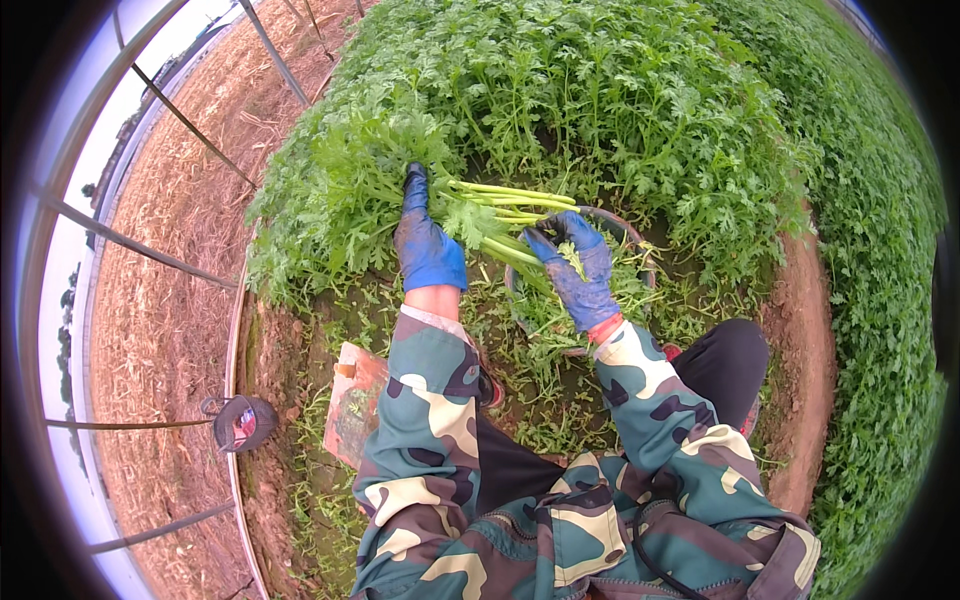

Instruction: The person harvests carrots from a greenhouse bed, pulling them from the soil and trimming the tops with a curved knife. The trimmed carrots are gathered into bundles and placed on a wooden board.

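My left hand [429,240], in a dirty blue coated glove, is closed around a bunch of chrysanthemum greens [352,172]. The leafy heads fan out to the left, and the pale green stems [517,198] point right. At the stem ends is my right hand [574,262], gloved the same way, with its fingers curled against the stems. A small leafy scrap [572,259] shows between those fingers. Below the stems stands a round dark tub [649,279] with loose trimmings [622,289] in it; my right hand and sleeve hide part of it.
Dense uncut greens [600,97] grow ahead, with another bed [885,300] beyond a soil furrow [802,360] on the right. A worn reddish board [352,405] lies by my left sleeve. A dark basket [246,424] stands near metal greenhouse poles [142,247] at left.
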`<state>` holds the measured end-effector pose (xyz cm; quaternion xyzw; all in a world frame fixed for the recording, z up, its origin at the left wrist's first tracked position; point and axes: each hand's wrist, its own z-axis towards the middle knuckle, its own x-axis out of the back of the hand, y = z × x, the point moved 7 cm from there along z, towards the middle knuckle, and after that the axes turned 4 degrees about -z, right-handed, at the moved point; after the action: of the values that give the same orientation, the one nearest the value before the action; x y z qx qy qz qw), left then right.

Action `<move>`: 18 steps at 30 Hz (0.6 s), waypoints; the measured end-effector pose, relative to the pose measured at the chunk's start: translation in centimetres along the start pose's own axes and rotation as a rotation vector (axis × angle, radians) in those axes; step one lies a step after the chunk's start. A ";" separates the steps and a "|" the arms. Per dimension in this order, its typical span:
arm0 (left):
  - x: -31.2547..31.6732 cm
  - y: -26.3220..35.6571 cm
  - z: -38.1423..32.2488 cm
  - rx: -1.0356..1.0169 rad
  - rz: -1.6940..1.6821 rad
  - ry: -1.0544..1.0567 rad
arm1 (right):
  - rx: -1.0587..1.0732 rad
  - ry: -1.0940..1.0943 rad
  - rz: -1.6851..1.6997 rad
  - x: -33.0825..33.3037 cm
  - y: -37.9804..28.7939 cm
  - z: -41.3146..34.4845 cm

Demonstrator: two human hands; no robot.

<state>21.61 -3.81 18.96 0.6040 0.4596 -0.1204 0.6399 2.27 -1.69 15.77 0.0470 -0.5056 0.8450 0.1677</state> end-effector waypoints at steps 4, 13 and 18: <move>0.3 0.4 0.2 -0.049 0.036 -0.002 | -0.048 0.003 -0.096 1.3 1.4 0.1; -1.0 -0.2 -1.3 -0.074 0.196 -0.165 | -0.040 -0.041 0.072 0.7 -0.1 0.0; -1.2 -0.3 -1.9 -0.181 0.256 -0.349 | -0.523 -0.130 0.796 -3.7 3.3 -0.6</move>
<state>19.88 -2.65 19.88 0.5675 0.2705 -0.0994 0.7713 4.69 -3.47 11.75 -0.1411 -0.6892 0.6835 -0.1945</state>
